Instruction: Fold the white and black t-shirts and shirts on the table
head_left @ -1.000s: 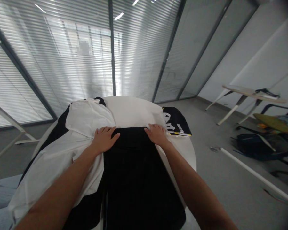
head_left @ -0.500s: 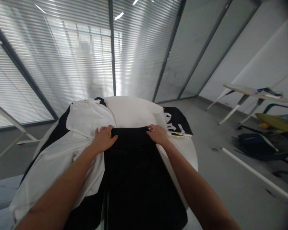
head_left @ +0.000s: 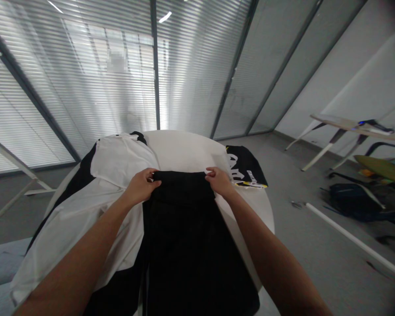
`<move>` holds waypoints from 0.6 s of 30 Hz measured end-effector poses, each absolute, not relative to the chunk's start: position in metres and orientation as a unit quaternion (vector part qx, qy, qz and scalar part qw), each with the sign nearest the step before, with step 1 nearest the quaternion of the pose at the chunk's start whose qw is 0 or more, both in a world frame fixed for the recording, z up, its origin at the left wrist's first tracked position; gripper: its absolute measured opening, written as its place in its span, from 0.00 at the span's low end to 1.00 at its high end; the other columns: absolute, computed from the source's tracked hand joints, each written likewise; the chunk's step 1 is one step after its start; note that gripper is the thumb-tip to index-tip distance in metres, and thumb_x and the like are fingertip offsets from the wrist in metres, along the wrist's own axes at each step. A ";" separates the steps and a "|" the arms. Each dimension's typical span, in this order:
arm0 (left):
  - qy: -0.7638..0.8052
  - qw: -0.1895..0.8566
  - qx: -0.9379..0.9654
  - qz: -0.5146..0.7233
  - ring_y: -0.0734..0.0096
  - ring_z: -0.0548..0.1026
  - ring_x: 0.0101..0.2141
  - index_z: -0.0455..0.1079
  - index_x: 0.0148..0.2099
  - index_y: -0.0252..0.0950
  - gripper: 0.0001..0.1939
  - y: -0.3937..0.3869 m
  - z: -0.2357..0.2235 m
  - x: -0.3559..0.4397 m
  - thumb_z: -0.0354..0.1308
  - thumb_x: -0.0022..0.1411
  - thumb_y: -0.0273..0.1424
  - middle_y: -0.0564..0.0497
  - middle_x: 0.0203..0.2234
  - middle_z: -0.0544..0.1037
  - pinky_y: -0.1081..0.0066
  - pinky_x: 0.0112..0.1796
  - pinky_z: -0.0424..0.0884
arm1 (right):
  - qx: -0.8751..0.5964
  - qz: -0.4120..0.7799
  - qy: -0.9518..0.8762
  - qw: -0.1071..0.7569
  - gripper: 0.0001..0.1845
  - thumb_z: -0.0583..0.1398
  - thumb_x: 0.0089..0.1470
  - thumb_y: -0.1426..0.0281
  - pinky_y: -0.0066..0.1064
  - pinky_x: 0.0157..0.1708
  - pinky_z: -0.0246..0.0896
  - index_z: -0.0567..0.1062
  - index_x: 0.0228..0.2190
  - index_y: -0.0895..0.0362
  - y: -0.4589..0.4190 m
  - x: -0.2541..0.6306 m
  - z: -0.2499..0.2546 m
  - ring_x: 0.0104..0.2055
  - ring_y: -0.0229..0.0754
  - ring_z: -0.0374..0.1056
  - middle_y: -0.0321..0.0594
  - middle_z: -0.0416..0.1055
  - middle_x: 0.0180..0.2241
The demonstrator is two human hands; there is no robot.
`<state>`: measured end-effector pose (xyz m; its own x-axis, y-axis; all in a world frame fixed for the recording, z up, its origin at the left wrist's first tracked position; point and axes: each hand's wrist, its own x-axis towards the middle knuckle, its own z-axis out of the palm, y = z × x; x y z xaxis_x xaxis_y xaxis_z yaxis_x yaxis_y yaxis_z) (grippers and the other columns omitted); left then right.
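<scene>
A long black garment [head_left: 187, 245] lies lengthwise before me, its straight, band-like top edge facing the far side. My left hand [head_left: 142, 186] grips the upper left corner, thumb on top and fingers curled behind it. At the upper right corner, my right hand [head_left: 219, 181] pinches the same edge between thumb and fingers. The edge is stretched fairly straight between both hands. Under my left forearm, a crumpled white garment [head_left: 121, 158] spreads over more black cloth. The black garment's lower end runs out of view.
A rounded white table [head_left: 181, 149] bears the clothes. Black printed cloth [head_left: 245, 166] with white lettering hangs over its right edge. A white pole [head_left: 349, 237] lies on the floor at right, near a dark bag [head_left: 352, 199] and a desk [head_left: 345, 125]. Blinds [head_left: 191, 66] stand behind.
Both hands have tightened into pinches on the black garment's top edge and raised it slightly. A fold or crease now shows below that edge. The view has shifted a little.
</scene>
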<state>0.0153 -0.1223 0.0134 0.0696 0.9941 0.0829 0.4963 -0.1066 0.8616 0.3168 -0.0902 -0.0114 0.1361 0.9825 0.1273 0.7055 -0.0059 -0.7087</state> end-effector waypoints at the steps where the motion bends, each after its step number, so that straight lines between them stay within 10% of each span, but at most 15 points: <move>1: 0.574 0.388 0.617 0.372 0.69 0.73 0.26 0.71 0.45 0.36 0.20 -0.124 0.015 0.015 0.64 0.49 0.34 0.48 0.32 0.77 0.69 0.27 0.70 | -0.675 0.232 -0.612 0.341 0.20 0.60 0.49 0.75 0.29 0.39 0.63 0.74 0.46 0.58 -0.091 0.317 -0.010 0.35 0.38 0.71 0.39 0.76 0.35; 8: 0.546 0.597 0.446 0.383 0.72 0.74 0.28 0.71 0.39 0.34 0.20 -0.126 0.020 0.009 0.70 0.41 0.27 0.49 0.34 0.75 0.72 0.22 0.75 | -0.659 0.415 -0.478 0.405 0.19 0.61 0.49 0.74 0.25 0.22 0.65 0.75 0.45 0.57 -0.109 0.306 0.014 0.32 0.38 0.68 0.46 0.73 0.43; 18: 0.498 0.649 0.422 0.391 0.74 0.73 0.25 0.66 0.44 0.39 0.20 -0.129 0.023 0.007 0.68 0.49 0.27 0.53 0.30 0.72 0.64 0.23 0.79 | -0.599 0.491 -0.457 0.437 0.25 0.59 0.51 0.75 0.41 0.25 0.77 0.69 0.52 0.57 -0.109 0.309 0.017 0.38 0.42 0.65 0.45 0.66 0.43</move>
